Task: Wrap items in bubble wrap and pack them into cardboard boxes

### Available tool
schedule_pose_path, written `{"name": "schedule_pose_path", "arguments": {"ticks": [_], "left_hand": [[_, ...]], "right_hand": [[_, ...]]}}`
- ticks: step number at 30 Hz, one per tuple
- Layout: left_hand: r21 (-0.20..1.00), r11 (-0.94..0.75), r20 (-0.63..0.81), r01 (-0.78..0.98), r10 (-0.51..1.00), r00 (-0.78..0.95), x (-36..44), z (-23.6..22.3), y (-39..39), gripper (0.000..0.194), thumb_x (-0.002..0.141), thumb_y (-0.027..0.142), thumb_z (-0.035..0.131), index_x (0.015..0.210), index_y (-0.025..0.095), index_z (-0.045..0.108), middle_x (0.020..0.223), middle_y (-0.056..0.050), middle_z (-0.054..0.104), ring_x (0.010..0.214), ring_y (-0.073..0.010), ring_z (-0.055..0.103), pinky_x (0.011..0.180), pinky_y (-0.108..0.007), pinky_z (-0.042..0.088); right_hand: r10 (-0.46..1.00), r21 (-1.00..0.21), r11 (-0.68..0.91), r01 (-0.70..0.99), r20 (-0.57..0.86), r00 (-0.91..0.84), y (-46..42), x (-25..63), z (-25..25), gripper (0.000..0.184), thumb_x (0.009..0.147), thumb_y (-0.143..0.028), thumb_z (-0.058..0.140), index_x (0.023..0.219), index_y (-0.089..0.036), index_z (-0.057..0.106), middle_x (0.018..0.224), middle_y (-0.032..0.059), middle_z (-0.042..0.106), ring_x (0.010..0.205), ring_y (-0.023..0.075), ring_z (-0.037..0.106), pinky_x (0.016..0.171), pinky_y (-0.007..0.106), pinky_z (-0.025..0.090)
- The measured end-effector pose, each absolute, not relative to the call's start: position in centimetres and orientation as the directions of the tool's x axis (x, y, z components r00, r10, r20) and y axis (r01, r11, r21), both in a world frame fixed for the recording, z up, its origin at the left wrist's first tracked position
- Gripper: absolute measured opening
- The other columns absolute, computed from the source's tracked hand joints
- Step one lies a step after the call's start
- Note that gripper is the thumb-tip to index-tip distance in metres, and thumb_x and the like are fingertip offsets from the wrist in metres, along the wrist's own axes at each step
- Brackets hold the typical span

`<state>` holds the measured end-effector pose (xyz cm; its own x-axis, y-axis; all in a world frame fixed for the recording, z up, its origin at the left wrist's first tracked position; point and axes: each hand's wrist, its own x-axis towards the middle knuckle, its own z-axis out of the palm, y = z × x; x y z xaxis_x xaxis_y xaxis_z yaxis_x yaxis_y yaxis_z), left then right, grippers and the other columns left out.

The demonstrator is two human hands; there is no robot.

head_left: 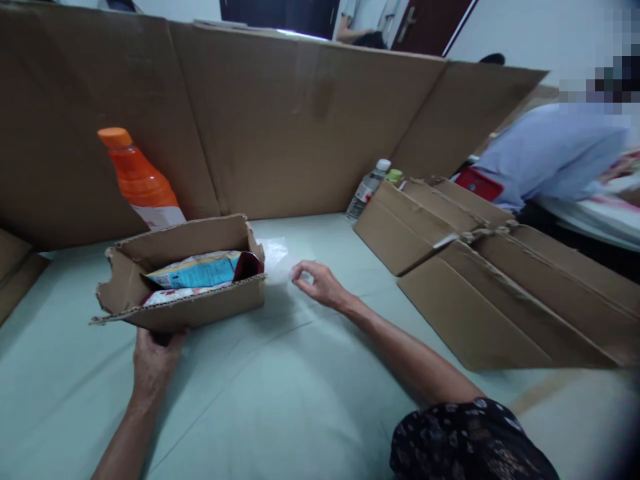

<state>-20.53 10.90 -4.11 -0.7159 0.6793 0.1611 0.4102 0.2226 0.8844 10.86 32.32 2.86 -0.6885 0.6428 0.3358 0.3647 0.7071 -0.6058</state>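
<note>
A small open cardboard box is tilted toward me, with my left hand gripping it from below at the near side. The left fingertips are hidden under the box. Inside lie a blue snack packet and a whitish packet, with a dark red part at the right end. Just right of the box my right hand has thumb and forefinger pinched together at the edge of a clear plastic sheet, which looks like bubble wrap. Part of that sheet sits behind the box's right end.
An orange bottle stands behind the box, before a tall cardboard screen. A clear bottle and a cardboard divider box are at right. Beyond it sits a person in a light blue shirt. Pale green cloth covers the table.
</note>
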Motion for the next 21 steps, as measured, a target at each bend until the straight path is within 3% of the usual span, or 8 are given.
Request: {"name": "schedule_pose_path", "arguments": {"ticks": [3,5,8,10,13,16,19,21], "left_hand": [[0.905,0.27,0.082,0.328,0.646,-0.759,-19.8,-2.2,10.9,0.069,0.067,0.047,0.077,0.124,0.018,0.053,0.122,-0.014,0.065,0.118,-0.0372,0.062,0.106,-0.057,0.049],[0.901,0.27,0.09,0.34,0.649,-0.755,-19.0,-1.1,9.8,0.072,0.069,0.044,0.076,0.13,0.017,0.049,0.134,-0.015,0.059,0.126,-0.0389,0.057,0.11,-0.06,0.045],[0.83,0.28,0.244,0.482,0.595,-0.765,-16.6,0.1,6.2,0.083,0.077,0.04,0.074,0.148,0.022,0.036,0.154,-0.015,0.043,0.141,-0.0397,0.044,0.118,-0.061,0.036],[0.745,0.273,0.365,0.609,0.597,-0.714,-14.2,0.5,3.3,0.082,0.082,0.038,0.071,0.154,0.029,0.032,0.156,-0.012,0.043,0.142,-0.0378,0.044,0.118,-0.061,0.036],[0.638,0.165,0.391,0.752,0.772,-0.501,-10.2,0.6,0.6,0.066,0.088,0.036,0.065,0.15,0.03,0.043,0.147,-0.012,0.052,0.137,-0.0344,0.05,0.115,-0.058,0.042],[0.58,0.003,0.351,0.814,0.901,-0.253,-7.0,0.1,1.0,0.067,0.089,0.032,0.062,0.152,0.024,0.038,0.147,-0.015,0.052,0.139,-0.0336,0.048,0.114,-0.055,0.044],[0.531,-0.144,0.329,0.835,0.943,-0.046,-5.2,-0.4,3.3,0.075,0.088,0.024,0.058,0.157,0.023,0.029,0.152,-0.016,0.048,0.146,-0.0346,0.041,0.115,-0.056,0.041],[0.511,-0.239,0.331,0.826,0.941,0.067,-4.5,-0.7,4.6,0.073,0.087,0.017,0.056,0.155,0.024,0.031,0.151,-0.015,0.05,0.146,-0.0335,0.041,0.116,-0.054,0.04]], "right_hand": [[0.614,-0.599,0.705,0.381,0.245,-0.751,26.8,13.1,0.9,0.021,0.087,-0.012,0.062,0.106,-0.02,0.066,0.106,0.0063,0.075,0.098,0.0205,0.067,0.095,0.038,0.048],[0.565,-0.609,0.715,0.344,0.213,-0.797,23.7,13.9,0.2,0.033,0.089,-0.014,0.063,0.121,-0.019,0.064,0.117,0.0095,0.073,0.107,0.0222,0.066,0.098,0.04,0.048],[0.464,-0.625,0.742,0.24,0.221,-0.858,20.2,15.1,0.4,0.036,0.093,-0.019,0.062,0.129,-0.02,0.063,0.12,0.0098,0.073,0.111,0.0222,0.066,0.101,0.042,0.047],[0.404,-0.637,0.753,0.163,0.252,-0.879,18.5,16.1,1.0,0.035,0.094,-0.026,0.064,0.129,-0.021,0.064,0.118,0.0089,0.074,0.109,0.0221,0.067,0.1,0.043,0.047],[0.421,-0.666,0.74,0.097,0.346,-0.839,17.5,17.4,2.4,0.034,0.094,-0.035,0.066,0.125,-0.02,0.066,0.116,0.0095,0.075,0.108,0.0227,0.069,0.096,0.041,0.049],[0.592,-0.726,0.671,0.15,0.403,-0.698,18.4,17.8,3.3,0.025,0.096,-0.033,0.062,0.117,-0.021,0.069,0.115,0.0099,0.074,0.11,0.0224,0.069,0.096,0.04,0.051],[0.698,-0.781,0.578,0.237,0.323,-0.639,19.8,17.2,3.4,0.031,0.095,-0.034,0.061,0.123,-0.022,0.067,0.13,0.0118,0.069,0.122,0.0246,0.064,0.098,0.041,0.052],[0.657,-0.784,0.562,0.263,0.231,-0.717,20.2,16.8,3.2,0.037,0.093,-0.038,0.064,0.126,-0.022,0.066,0.134,0.0124,0.067,0.125,0.0266,0.062,0.098,0.043,0.052]]}}
